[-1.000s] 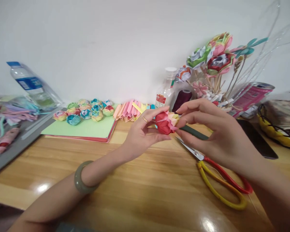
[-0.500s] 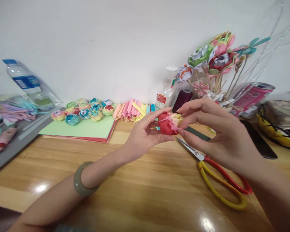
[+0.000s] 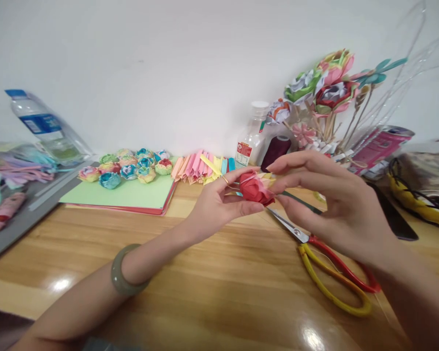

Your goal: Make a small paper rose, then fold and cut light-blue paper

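Note:
A small folded paper flower [image 3: 256, 188], red on the outside with pink and yellow petals, is held up above the wooden table. My left hand [image 3: 219, 197] grips its left side between thumb and fingers. From the right, my right hand [image 3: 325, 200] has its fingertips at the yellow petal tips, thumb and fingers curved around that end. Below and behind the right hand lie scissors [image 3: 304, 238] with red and yellow handles, their blades pointing up-left toward the flower.
Several finished paper flowers [image 3: 109, 180] sit on green paper [image 3: 95, 196]. Folded paper strips [image 3: 195, 168] lie by the wall, near a clear bottle [image 3: 249, 141] and dark thread spool [image 3: 274, 152]. A paper bouquet [image 3: 332, 95] stands at right; a water bottle [image 3: 44, 126] leans at left.
The flower has turned slightly, so more of its red outside shows and less pink. My right fingers have shifted a little on its petals; the left hand stays nearly in place.

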`<state>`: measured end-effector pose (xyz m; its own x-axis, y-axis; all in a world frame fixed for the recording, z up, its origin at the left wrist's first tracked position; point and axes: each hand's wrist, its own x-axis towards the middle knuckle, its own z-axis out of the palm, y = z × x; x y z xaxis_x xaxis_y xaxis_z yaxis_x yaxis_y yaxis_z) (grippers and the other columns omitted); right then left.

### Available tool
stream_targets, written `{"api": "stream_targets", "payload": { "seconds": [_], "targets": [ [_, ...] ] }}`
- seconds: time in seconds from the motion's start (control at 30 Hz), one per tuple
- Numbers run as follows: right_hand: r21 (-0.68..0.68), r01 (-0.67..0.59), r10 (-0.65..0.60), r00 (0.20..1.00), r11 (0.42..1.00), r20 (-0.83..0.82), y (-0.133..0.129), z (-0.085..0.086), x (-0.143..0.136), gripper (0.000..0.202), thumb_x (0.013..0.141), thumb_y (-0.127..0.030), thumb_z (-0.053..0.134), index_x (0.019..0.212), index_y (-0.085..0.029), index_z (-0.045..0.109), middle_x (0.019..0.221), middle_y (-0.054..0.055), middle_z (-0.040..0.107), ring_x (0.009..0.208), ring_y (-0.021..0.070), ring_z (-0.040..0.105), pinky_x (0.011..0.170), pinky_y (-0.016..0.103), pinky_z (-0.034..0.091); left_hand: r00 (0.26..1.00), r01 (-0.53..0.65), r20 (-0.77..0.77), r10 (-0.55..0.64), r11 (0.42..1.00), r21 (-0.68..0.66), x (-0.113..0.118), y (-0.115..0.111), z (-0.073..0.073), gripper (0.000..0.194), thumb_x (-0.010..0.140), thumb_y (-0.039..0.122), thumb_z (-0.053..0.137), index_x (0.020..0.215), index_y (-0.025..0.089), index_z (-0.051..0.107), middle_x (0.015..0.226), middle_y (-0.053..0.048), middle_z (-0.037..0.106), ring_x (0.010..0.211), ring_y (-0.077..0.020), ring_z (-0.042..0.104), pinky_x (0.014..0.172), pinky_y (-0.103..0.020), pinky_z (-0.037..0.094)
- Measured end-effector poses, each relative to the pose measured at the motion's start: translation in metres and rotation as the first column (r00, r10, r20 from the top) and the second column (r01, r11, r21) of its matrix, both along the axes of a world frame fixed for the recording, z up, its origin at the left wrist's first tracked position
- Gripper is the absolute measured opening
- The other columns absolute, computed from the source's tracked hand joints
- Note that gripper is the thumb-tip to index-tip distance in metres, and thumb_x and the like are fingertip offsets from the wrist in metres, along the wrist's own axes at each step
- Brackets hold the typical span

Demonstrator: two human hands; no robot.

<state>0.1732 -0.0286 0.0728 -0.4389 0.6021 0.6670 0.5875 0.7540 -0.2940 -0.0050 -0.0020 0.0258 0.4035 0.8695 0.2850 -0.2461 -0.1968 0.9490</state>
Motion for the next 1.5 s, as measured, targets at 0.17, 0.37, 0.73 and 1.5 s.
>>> {"api": "stream_targets", "payload": {
  "seconds": [0.17, 0.37, 0.73, 1.5],
  "targets": [
    [-0.135, -0.015, 0.022, 0.999, 0.991, 0.049, 0.004, 0.0, 0.004, 0.011, 0.083, -0.019, 0.054, 0.084, -0.024, 0.064, 0.104, 0.006, 0.061, 0.097, 0.0201, 0.059, 0.083, 0.038, 0.049, 0.995, -0.089, -0.034, 0.092, 0.994, 0.067, 0.0, -0.001, 0.002, 0.054, 0.06, 0.026, 0.079, 0.111, 0.023, 0.061, 0.117, -0.006, 0.059, 0.098, -0.0179, 0.06, 0.087, -0.032, 0.049],
    [-0.156, -0.089, 0.083, 0.996, 0.984, -0.043, 0.003, 0.003, 0.005, 0.005, 0.082, -0.023, 0.06, 0.081, -0.022, 0.065, 0.107, 0.005, 0.059, 0.101, 0.0171, 0.057, 0.088, 0.033, 0.048, 0.997, -0.048, -0.058, 0.054, 0.993, 0.108, -0.001, -0.002, 0.003, 0.055, 0.064, 0.028, 0.076, 0.117, 0.025, 0.058, 0.117, -0.004, 0.061, 0.105, -0.0207, 0.059, 0.091, -0.034, 0.048],
    [-0.274, -0.134, 0.106, 0.988, 0.952, -0.112, -0.002, 0.009, 0.005, 0.014, 0.084, -0.023, 0.057, 0.083, -0.029, 0.069, 0.108, -0.001, 0.064, 0.099, 0.0163, 0.061, 0.086, 0.033, 0.052, 0.998, 0.052, -0.041, -0.048, 0.994, 0.092, -0.004, -0.002, 0.006, 0.055, 0.066, 0.031, 0.075, 0.119, 0.028, 0.058, 0.127, -0.004, 0.056, 0.112, -0.0246, 0.055, 0.095, -0.038, 0.045],
    [0.444, 0.052, -0.167, 0.96, 0.895, 0.225, -0.01, 0.002, -0.009, 0.012, 0.073, -0.012, 0.058, 0.081, -0.021, 0.059, 0.09, 0.007, 0.069, 0.09, 0.0271, 0.062, 0.075, 0.042, 0.049, 0.999, -0.042, -0.018, 0.043, 0.998, 0.05, 0.0, -0.006, 0.002, 0.054, 0.062, 0.028, 0.077, 0.112, 0.02, 0.059, 0.111, -0.005, 0.064, 0.102, -0.0193, 0.06, 0.089, -0.032, 0.046]
  ]
}}
